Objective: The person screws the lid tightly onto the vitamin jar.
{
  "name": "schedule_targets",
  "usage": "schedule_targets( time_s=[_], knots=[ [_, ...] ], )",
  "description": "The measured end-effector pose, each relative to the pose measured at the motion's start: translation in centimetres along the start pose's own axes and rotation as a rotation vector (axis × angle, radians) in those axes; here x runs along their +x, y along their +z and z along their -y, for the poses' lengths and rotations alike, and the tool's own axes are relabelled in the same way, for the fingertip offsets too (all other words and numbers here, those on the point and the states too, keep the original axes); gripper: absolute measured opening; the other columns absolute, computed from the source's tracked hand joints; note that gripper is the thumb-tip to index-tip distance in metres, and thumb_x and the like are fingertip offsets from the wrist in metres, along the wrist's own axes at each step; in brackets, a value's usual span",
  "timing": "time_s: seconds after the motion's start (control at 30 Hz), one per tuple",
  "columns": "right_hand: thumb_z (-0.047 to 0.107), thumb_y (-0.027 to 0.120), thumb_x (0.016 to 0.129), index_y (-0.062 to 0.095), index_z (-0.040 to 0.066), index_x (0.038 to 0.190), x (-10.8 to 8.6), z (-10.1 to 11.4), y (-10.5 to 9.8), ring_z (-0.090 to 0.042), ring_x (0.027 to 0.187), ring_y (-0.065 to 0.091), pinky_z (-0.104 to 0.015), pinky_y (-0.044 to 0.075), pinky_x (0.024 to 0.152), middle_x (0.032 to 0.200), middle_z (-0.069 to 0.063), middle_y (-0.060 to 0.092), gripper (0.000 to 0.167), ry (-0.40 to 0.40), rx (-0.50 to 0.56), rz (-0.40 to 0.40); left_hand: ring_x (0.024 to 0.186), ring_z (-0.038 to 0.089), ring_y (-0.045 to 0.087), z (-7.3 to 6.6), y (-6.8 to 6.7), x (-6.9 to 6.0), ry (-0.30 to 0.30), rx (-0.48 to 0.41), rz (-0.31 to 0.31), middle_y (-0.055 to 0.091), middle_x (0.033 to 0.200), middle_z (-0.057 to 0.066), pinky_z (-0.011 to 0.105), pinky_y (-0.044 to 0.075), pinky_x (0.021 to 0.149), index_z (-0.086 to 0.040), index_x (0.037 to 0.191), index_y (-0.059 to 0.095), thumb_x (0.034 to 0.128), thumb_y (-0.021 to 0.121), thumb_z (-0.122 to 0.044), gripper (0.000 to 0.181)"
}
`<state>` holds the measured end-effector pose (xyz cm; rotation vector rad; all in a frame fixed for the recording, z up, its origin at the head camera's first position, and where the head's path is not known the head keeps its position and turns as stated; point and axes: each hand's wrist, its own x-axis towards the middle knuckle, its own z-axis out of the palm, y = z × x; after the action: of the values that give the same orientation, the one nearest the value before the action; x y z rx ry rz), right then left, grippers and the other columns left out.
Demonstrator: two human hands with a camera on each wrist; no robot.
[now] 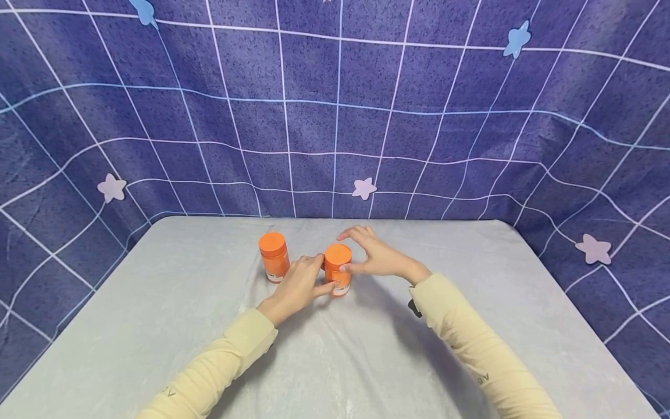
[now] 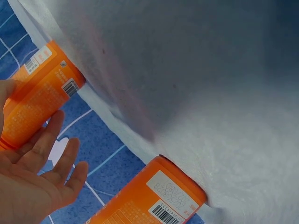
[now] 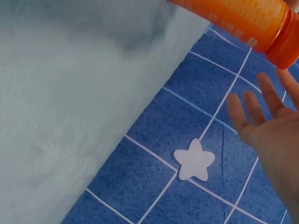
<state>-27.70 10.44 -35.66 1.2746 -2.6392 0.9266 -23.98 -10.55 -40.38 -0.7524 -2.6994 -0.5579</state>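
Observation:
Two orange screw-lid jars stand upright on the grey-covered table. My left hand (image 1: pixel 297 286) holds the right-hand jar (image 1: pixel 337 254) by its sides, thumb at the front and fingers behind. In the left wrist view, the thumb and index finger lie along that jar (image 2: pixel 42 95), and the other fingers spread away from it. My right hand (image 1: pixel 381 256) hovers beside its lid, fingers extended and thumb close to the rim; the right wrist view shows the fingertips apart from the lid (image 3: pixel 284 44). The second jar (image 1: pixel 274 257) stands just left of my left hand, untouched.
A grey cloth (image 1: pixel 173 326) covers the table. Behind and at both sides hangs a dark blue curtain (image 1: pixel 309 134) with pale grid lines and stars. The table's far edge lies a short way beyond the jars.

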Motion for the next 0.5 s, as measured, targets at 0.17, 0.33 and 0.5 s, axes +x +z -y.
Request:
schedule_targets(
  time_s=[0.17, 0.33, 0.5],
  knots=[
    [0.018, 0.069, 0.075, 0.048, 0.006, 0.124, 0.10, -0.30, -0.42, -0.025, 0.121, 0.036, -0.047, 0.031, 0.102, 0.129, -0.008, 0.047, 0.055, -0.016, -0.001, 0.044, 0.078, 0.024, 0.058, 0.01, -0.03, 0.01, -0.002, 0.005, 0.003, 0.063, 0.078, 0.007, 0.039, 0.044, 0.070, -0.009, 0.094, 0.054, 0.0777, 0.069, -0.039, 0.038],
    [0.015, 0.066, 0.074, 0.052, 0.008, 0.123, 0.25, -0.40, -0.45, -0.025, 0.117, 0.038, -0.047, 0.032, 0.100, 0.126, -0.007, 0.050, 0.051, -0.049, -0.002, 0.055, 0.077, 0.024, 0.058, 0.04, -0.01, -0.01, 0.001, 0.005, -0.001, 0.064, 0.079, 0.007, 0.038, 0.044, 0.069, -0.009, 0.095, 0.054, 0.0776, 0.069, -0.040, 0.039],
    [0.017, 0.064, 0.075, 0.054, 0.008, 0.121, 0.21, -0.45, -0.30, -0.025, 0.115, 0.039, -0.048, 0.034, 0.097, 0.124, -0.008, 0.050, 0.047, -0.067, -0.020, 0.038, 0.080, 0.025, 0.059, 0.07, 0.07, 0.00, 0.004, 0.000, -0.003, 0.064, 0.080, 0.008, 0.040, 0.045, 0.072, -0.009, 0.096, 0.054, 0.0777, 0.069, -0.039, 0.039]
  ],
)
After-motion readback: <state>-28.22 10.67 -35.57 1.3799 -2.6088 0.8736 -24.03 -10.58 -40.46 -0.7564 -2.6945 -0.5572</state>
